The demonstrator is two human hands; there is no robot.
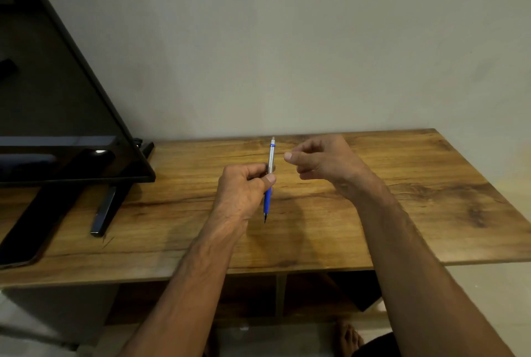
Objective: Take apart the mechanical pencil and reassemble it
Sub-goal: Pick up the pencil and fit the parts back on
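Observation:
The mechanical pencil (pixel 270 155) has a silver barrel, a blue grip and a dark tip. It is held nearly upright above the wooden table (pixel 373 213), tip down, white eraser end up. My left hand (pixel 244 187) grips it at the middle between thumb and fingers. My right hand (pixel 321 161) hovers just right of the pencil's upper end, apart from it. Its fingers are curled with thumb against forefinger; whether they pinch a small part I cannot tell.
A black monitor (pixel 57 98) leans at the left on its stand legs (pixel 106 210). A dark flat device (pixel 20 244) lies at the table's left front edge. The wall (pixel 316 40) runs behind the table. A bare foot (pixel 347 339) shows below.

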